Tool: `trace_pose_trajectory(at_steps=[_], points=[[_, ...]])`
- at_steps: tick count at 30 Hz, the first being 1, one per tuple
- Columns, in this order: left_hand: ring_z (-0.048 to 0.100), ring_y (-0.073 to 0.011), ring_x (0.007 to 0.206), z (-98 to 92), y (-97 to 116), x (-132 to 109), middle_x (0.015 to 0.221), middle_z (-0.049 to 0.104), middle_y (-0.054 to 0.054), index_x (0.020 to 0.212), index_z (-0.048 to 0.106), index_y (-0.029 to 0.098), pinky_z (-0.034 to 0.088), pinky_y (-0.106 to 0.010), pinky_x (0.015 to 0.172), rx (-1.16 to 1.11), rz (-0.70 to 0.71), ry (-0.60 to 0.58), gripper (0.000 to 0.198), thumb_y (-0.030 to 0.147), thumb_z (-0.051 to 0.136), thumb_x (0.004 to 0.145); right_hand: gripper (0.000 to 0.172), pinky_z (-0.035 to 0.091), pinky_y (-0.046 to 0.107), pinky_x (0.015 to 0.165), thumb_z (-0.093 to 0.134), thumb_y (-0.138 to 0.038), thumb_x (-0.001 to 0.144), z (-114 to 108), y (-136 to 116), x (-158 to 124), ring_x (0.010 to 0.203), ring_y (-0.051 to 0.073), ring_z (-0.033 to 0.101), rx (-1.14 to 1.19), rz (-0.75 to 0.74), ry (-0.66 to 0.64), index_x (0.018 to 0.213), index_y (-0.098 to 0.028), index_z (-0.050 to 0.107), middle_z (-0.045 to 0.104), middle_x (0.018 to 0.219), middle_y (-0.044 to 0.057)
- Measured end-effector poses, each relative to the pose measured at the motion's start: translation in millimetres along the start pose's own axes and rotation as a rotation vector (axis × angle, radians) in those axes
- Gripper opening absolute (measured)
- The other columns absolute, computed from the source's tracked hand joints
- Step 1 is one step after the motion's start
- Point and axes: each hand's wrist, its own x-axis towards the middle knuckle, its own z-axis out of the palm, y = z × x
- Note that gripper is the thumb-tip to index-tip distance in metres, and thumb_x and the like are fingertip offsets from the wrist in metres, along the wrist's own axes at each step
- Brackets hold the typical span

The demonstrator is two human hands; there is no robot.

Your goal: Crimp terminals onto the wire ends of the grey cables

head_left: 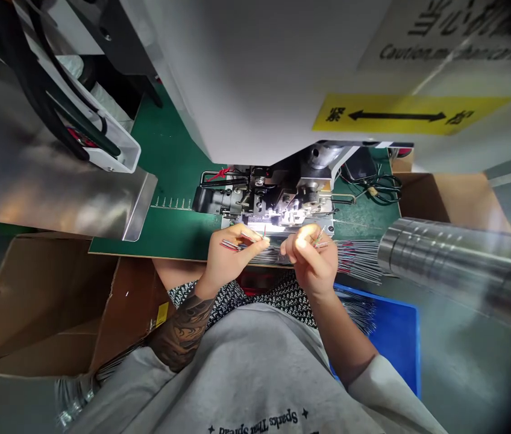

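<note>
Over the near edge of the green desk (172,235), my left hand (225,259) pinches thin red-ended wires (229,245) between narrowed fingers (253,249), my right hand (316,263) grips a few more, a wire bundle (357,260) lies just rightward, and the lit machine (278,202) stands beyond.

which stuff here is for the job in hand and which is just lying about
In use, it seems: thin wires in the left hand and right hand; lit machine mechanism; wire bundle nearby

Probably just lying about: coiled black cable; dark flat object beside it; cardboard box at right
</note>
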Motion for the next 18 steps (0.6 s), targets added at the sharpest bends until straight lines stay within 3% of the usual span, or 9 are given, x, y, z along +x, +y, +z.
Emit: trace_pose_trajectory(at_steps=[4,8,11,15,18], points=[[0.074,-0.012,0.072,7.8,5.0,2.2,0.081,0.077,-0.003,0.08,0.076,0.015,0.062,-0.02,0.067,-0.008,0.012,-0.027,0.017,0.028,0.086,0.082,0.015,0.043,0.029,0.052,0.082,-0.031,0.089,2.0,-7.2,2.9,0.045,0.011,0.048,-0.278,0.072,0.033,0.098,-0.02,0.077,0.054,0.052,-0.005],[0.074,-0.0134,0.07,15.3,6.9,4.3,0.081,0.077,-0.004,0.083,0.075,0.014,0.063,-0.023,0.066,-0.075,0.007,-0.073,0.015,0.026,0.084,0.083,0.023,0.039,0.028,0.044,0.083,-0.041,0.088,8.2,-19.1,7.1,0.044,0.012,0.048,-0.484,0.098,0.012,0.085,-0.019,0.076,0.061,0.055,0.0],[0.069,-0.011,0.069,18.9,7.1,4.4,0.081,0.074,-0.003,0.083,0.074,0.014,0.059,-0.022,0.064,0.025,0.091,-0.049,0.013,0.024,0.084,0.083,0.024,0.041,0.028,0.042,0.083,-0.043,0.087,9.4,-22.3,8.7,0.043,0.012,0.047,-0.483,0.096,0.027,0.081,-0.021,0.075,0.061,0.055,0.0],[0.067,-0.012,0.083,18.1,7.4,2.6,0.085,0.069,-0.003,0.072,0.068,0.015,0.055,-0.026,0.073,0.221,0.27,0.014,0.02,0.02,0.08,0.087,0.02,0.04,0.027,0.041,0.082,-0.042,0.088,4.6,-19.8,8.3,0.042,0.012,0.048,-0.451,0.095,0.02,0.091,-0.023,0.079,0.062,0.056,-0.001],[0.065,-0.0117,0.084,15.7,7.6,0.0,0.083,0.065,-0.002,0.079,0.069,0.015,0.054,-0.027,0.077,0.251,0.327,0.008,0.013,0.015,0.073,0.091,0.021,0.038,0.026,0.04,0.08,-0.041,0.091,1.3,-20.0,9.3,0.04,0.011,0.047,-0.458,0.108,0.015,0.094,-0.021,0.078,0.06,0.053,-0.002]])
